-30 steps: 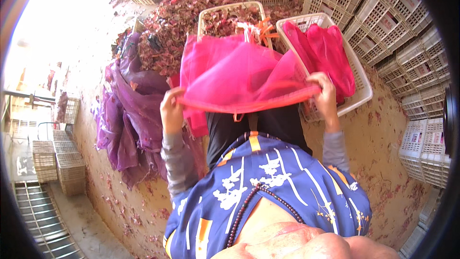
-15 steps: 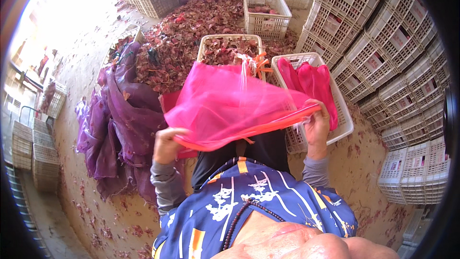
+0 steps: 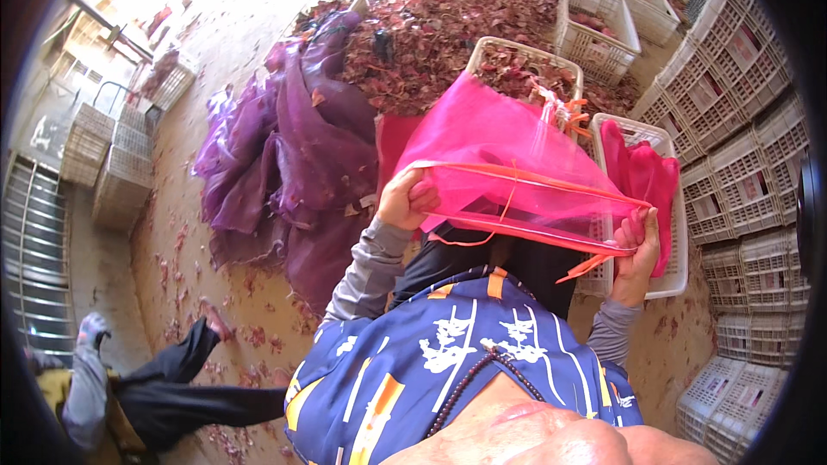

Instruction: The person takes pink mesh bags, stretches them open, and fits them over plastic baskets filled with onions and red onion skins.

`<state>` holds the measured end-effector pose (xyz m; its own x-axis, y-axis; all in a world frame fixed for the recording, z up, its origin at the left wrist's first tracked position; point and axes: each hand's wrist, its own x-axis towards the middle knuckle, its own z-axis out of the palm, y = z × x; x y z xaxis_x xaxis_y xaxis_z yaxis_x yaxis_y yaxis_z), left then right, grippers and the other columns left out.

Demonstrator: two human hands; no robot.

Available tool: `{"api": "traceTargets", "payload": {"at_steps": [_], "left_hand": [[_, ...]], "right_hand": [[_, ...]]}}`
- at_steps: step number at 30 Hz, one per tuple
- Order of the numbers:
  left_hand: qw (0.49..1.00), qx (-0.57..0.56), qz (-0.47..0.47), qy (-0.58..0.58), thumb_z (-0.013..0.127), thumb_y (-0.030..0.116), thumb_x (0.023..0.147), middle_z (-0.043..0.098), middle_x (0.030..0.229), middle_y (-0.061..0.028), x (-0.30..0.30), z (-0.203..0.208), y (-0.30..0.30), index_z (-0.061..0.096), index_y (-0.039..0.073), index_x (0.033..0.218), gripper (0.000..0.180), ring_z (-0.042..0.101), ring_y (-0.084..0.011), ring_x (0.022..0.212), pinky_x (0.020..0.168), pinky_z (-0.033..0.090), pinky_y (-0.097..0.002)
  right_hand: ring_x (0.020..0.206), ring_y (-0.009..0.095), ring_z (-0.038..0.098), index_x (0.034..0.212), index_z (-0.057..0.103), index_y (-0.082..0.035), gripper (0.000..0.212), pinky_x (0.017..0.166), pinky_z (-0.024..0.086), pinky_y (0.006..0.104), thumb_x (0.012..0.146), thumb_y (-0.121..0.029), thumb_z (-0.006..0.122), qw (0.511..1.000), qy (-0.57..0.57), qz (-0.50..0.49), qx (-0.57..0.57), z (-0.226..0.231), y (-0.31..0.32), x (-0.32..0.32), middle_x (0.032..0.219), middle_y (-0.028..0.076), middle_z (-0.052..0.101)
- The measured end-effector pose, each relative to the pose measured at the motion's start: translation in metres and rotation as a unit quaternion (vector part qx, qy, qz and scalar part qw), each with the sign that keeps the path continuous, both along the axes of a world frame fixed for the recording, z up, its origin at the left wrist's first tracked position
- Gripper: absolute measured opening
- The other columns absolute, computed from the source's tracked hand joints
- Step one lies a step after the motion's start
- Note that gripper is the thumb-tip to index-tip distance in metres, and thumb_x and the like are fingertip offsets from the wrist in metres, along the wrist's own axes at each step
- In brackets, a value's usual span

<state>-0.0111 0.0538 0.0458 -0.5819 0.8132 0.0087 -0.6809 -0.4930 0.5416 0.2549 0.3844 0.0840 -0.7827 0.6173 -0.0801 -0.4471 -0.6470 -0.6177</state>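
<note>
Just one bag (image 3: pixel 500 131) in two grips (image 3: pixel 408 200)

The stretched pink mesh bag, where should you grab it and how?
Probably hold the pink mesh bag by its orange-edged mouth, one end in each hand, coming from the person's own side. That edge faces the person and is spread between the left hand and right hand, while the thin, soft body stretches away.

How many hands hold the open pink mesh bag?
2: the left hand on the left end of the pink mesh bag, at its mouth; the right hand on the right end.
</note>
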Motion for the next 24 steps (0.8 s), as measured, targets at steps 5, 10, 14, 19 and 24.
{"api": "traceTargets", "payload": {"at_steps": [5,10,14,19,24], "left_hand": [[0.995,0.016,0.015,-0.094,0.048,0.018,0.096,0.046,0.068,0.0034,-0.024,-0.023,-0.016,0.057,0.009,0.108,0.017,0.043,-0.0101,0.057,0.053,0.035,-0.0276],[0.933,-0.220,0.201,0.200,0.057,0.004,0.091,0.054,0.113,-0.0072,-0.012,-0.027,-0.026,0.041,0.004,0.133,0.045,0.055,-0.0155,0.100,0.084,0.049,-0.0300],[0.652,-0.382,0.485,0.439,0.058,0.001,0.085,0.053,0.115,-0.0133,0.014,0.004,-0.013,0.055,0.000,0.115,0.031,0.054,-0.0227,0.101,0.088,0.045,-0.0350],[0.486,-0.348,0.454,0.661,0.061,0.001,0.078,0.060,0.083,-0.0130,0.071,0.048,0.010,0.063,0.003,0.083,0.006,0.058,-0.0281,0.083,0.075,0.045,-0.0372],[0.540,-0.424,0.261,0.679,0.072,0.011,0.074,0.062,0.080,-0.0103,0.084,0.040,0.028,0.067,0.004,0.088,0.017,0.060,-0.0295,0.075,0.072,0.046,-0.0373]], "right_hand": [[0.041,0.006,0.024,0.083,0.060,-0.010,0.025,0.038,0.021,0.0233,0.094,-0.032,0.060,0.997,-0.061,0.037,-0.037,0.007,-0.013,-0.021,0.052,-0.006,0.031],[0.042,0.006,0.022,0.086,0.063,-0.007,0.028,0.040,0.020,0.0235,0.095,-0.033,0.059,0.996,-0.059,0.023,-0.058,-0.011,-0.015,-0.022,0.052,-0.007,0.027],[0.044,0.005,0.023,0.086,0.063,-0.006,0.029,0.041,0.020,0.0228,0.095,-0.033,0.059,0.996,-0.075,-0.029,-0.023,-0.017,-0.027,-0.025,0.054,-0.007,0.029],[0.046,0.004,0.024,0.085,0.063,-0.006,0.030,0.042,0.020,0.0224,0.095,-0.034,0.059,0.993,-0.100,-0.062,-0.012,-0.012,-0.043,-0.039,0.055,-0.007,0.031],[0.046,0.004,0.023,0.088,0.063,-0.006,0.030,0.043,0.020,0.0226,0.097,-0.034,0.056,0.995,-0.076,-0.053,-0.020,-0.010,-0.048,-0.042,0.056,-0.008,0.030]]}}
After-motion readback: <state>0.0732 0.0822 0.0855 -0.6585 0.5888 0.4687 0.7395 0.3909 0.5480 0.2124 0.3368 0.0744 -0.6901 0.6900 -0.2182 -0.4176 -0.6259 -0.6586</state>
